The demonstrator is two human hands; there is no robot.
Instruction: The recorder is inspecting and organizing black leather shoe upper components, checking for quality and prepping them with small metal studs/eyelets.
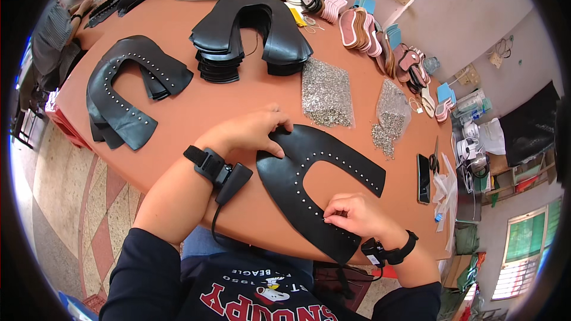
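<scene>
A black U-shaped leather piece lies on the table in front of me, a row of small silver studs along its inner edge. My left hand grips its far left edge, thumb on top and fingers over the rim. Above the piece's near arm, my right hand is closed in a pinch at the stud row. Whatever those fingertips hold is too small to make out. Beyond the piece lie a clear bag of silver studs and a second bag, its studs spilling onto the table.
Studded black pieces overlap at the left; a tall stack of plain ones stands behind. A phone and scissors lie at the right. Shoe parts line the far edge. Another person sits at far left.
</scene>
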